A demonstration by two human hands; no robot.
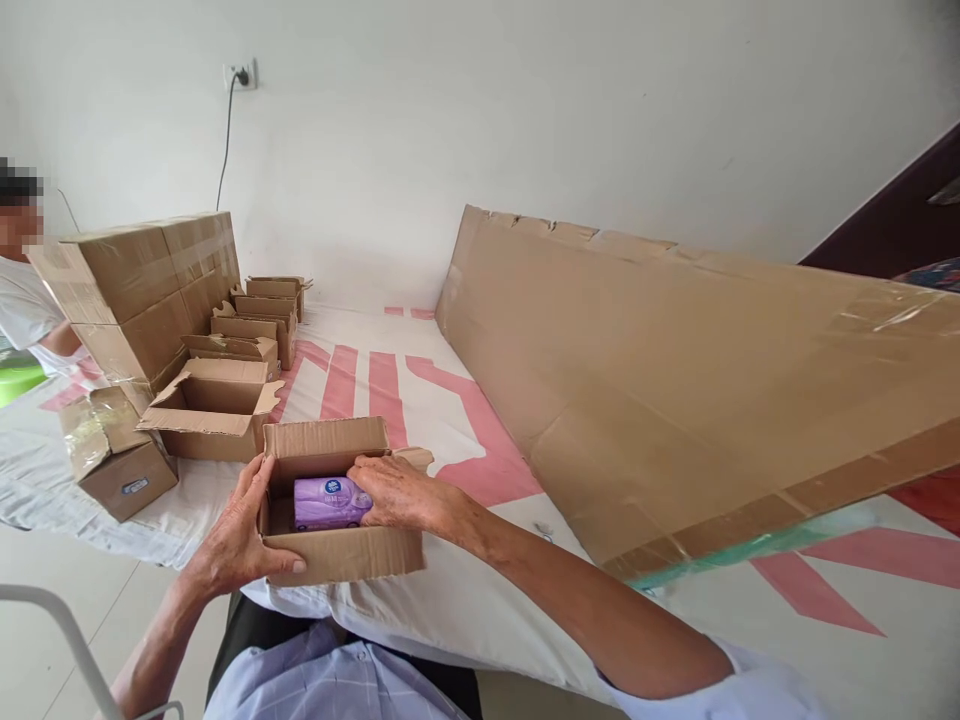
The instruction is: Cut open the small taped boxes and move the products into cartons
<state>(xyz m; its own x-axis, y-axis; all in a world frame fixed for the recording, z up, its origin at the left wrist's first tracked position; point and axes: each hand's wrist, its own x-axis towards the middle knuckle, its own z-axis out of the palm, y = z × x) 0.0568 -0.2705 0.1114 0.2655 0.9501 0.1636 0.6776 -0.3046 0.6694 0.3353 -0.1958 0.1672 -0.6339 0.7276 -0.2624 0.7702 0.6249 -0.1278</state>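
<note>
While the left hand (240,535) gripped the small box (337,500) wall, right hand (401,492) fingers pressed its purple pack (332,502); jammed crooked, the pack could buckle the wall.

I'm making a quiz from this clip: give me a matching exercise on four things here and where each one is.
Things:
1 purple packet
2 left hand
3 large cardboard sheet
4 wall socket

Places:
A leaning at the right
B high on the wall
C inside the small open box
D on that box's left side

Pairs: 1-C, 2-D, 3-A, 4-B
</note>
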